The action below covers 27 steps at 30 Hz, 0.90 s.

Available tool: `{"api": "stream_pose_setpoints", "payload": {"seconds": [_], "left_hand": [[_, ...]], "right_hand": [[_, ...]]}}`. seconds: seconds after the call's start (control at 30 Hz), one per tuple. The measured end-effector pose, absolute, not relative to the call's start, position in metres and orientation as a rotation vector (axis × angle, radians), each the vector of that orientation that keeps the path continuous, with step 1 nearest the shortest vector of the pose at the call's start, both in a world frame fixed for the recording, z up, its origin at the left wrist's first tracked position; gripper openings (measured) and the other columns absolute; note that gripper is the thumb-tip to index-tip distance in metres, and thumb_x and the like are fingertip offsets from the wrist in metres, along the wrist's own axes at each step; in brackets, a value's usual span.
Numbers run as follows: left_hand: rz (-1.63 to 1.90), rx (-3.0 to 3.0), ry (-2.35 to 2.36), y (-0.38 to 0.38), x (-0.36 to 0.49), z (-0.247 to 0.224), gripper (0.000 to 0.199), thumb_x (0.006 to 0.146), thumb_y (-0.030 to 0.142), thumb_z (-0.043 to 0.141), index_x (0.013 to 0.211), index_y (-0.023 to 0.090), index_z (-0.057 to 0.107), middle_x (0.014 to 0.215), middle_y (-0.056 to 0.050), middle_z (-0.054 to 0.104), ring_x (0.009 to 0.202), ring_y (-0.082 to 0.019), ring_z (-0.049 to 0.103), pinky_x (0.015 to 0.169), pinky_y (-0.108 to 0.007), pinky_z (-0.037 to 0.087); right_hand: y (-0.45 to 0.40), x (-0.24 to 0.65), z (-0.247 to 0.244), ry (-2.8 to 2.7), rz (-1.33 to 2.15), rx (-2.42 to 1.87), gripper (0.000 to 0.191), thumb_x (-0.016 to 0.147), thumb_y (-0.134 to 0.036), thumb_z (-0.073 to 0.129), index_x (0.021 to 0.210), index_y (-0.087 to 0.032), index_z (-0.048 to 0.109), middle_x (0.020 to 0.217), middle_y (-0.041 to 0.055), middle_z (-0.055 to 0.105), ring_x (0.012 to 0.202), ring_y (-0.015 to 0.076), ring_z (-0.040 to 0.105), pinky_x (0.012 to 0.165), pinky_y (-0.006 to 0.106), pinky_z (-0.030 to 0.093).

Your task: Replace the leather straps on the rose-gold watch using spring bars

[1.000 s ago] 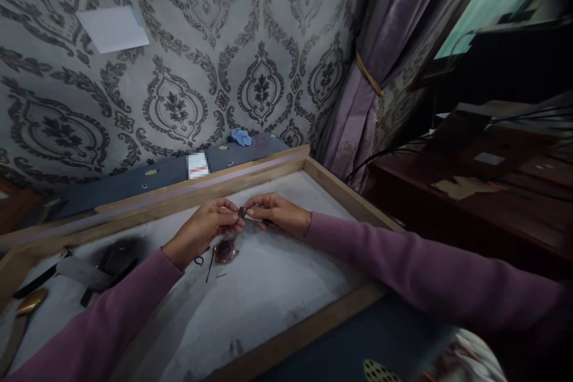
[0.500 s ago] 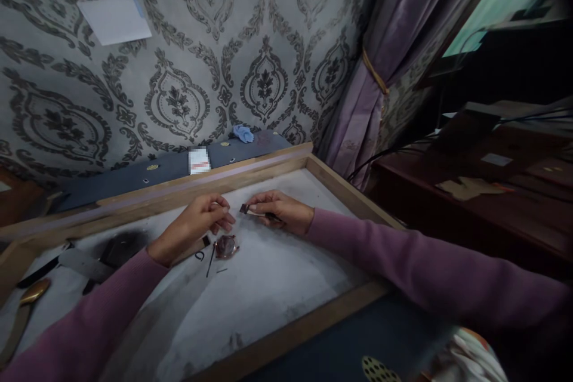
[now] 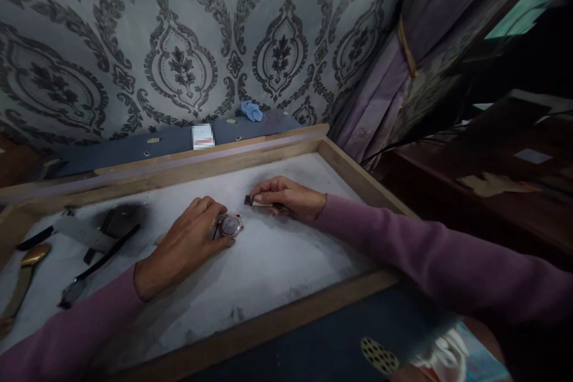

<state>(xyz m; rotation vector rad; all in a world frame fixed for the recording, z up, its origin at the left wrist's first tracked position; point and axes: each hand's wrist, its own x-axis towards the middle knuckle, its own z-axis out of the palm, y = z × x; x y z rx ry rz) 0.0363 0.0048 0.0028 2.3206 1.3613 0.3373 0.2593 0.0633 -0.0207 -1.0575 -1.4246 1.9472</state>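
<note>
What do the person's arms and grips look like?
The left sleeve and right sleeve are plain, mauve and full-length. The left grip and right grip are bare, without gloves; no rings or bracelets can be made out.

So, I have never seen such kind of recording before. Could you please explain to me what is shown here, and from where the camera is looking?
There is no machine here: a person works with a bare left hand and right hand, in purple sleeves. Every picture comes from one camera on the person's head, looking forward and down. The white surface lies inside a low wooden frame. On it, towards the left, are a gold-coloured watch and a watch with a dark strap. The right hand holds a narrow strap piece. The left hand's fingers are around a round watch case; I cannot tell how firmly, or whether they grip it.
</note>
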Motion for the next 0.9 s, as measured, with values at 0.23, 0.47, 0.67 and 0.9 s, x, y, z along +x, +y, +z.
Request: {"api": "stream_pose_setpoints", "payload": {"seconds": [0.23,0.47,0.67,0.9], "left_hand": [[0.304,2.369,1.365,0.0063,0.042,0.0025,0.01,0.083,0.028,0.059,0.085,0.019,0.056,0.091,-0.005,0.053,0.087,-0.024,0.047,0.073,-0.034,0.039],[0.309,2.417,1.336,0.009,0.0434,-0.002,0.008,0.083,0.026,0.055,0.083,0.019,0.053,0.087,-0.006,0.054,0.082,-0.023,0.049,0.07,-0.033,0.037],[0.353,2.383,1.35,0.011,0.0396,-0.0013,0.01,0.081,0.024,0.055,0.088,0.021,0.048,0.079,-0.003,0.055,0.071,-0.021,0.051,0.063,-0.03,0.033],[0.455,2.117,1.301,0.0129,0.0415,0.0035,0.015,0.079,0.015,0.053,0.09,0.024,0.05,0.062,0.004,0.049,0.054,-0.015,0.043,0.054,-0.026,0.026]], "right_hand": [[0.0635,0.2596,-0.0191,-1.547,1.96,-1.063,0.012,0.075,-0.022,0.064,0.079,-0.011,0.065,0.043,-0.0072,0.048,0.036,0.0036,0.032,0.035,0.017,0.012],[0.0665,0.2609,-0.0204,-1.63,1.978,-1.065,0.016,0.075,-0.027,0.065,0.078,-0.011,0.064,0.043,-0.0072,0.049,0.035,0.0033,0.031,0.035,0.018,0.013],[0.0667,0.2609,-0.0186,-1.647,1.984,-1.049,0.015,0.076,-0.027,0.065,0.077,-0.012,0.064,0.045,-0.0069,0.049,0.038,0.0037,0.034,0.037,0.018,0.014],[0.0678,0.2615,-0.0215,-1.664,1.982,-1.064,0.017,0.077,-0.03,0.065,0.079,-0.013,0.063,0.043,-0.0071,0.048,0.036,0.0037,0.032,0.036,0.018,0.014]]}}
